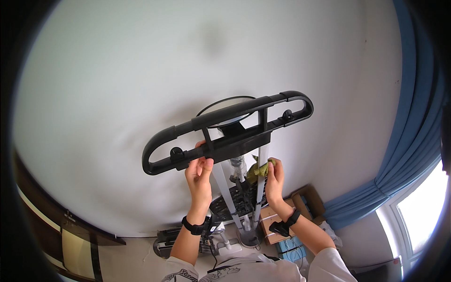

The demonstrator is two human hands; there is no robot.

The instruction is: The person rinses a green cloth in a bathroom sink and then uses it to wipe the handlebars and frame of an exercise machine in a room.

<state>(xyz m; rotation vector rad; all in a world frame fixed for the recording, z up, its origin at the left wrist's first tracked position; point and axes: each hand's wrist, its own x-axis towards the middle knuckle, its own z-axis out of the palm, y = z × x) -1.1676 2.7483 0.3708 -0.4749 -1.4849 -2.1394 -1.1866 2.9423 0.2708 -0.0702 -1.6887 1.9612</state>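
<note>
A long black plastic frame with rounded loop ends (229, 148) tops a stand with two pale metal poles (224, 187), tilted higher on its right side. My left hand (200, 176) grips the lower bar of the frame, left of its middle. My right hand (276, 178) holds a green cloth (262, 170) against the right pole, just below the frame. Behind the frame shows an oval object with a dark rim (229, 102). The poles run down towards a round grey base (250, 238) on the floor.
Cardboard boxes (273, 218) and a blue box (291, 249) stand right of the base. Black-and-grey equipment (167, 242) lies at the left. A white wall (105, 105) rises behind the stand; a blue curtain (398, 169) hangs by the window at right.
</note>
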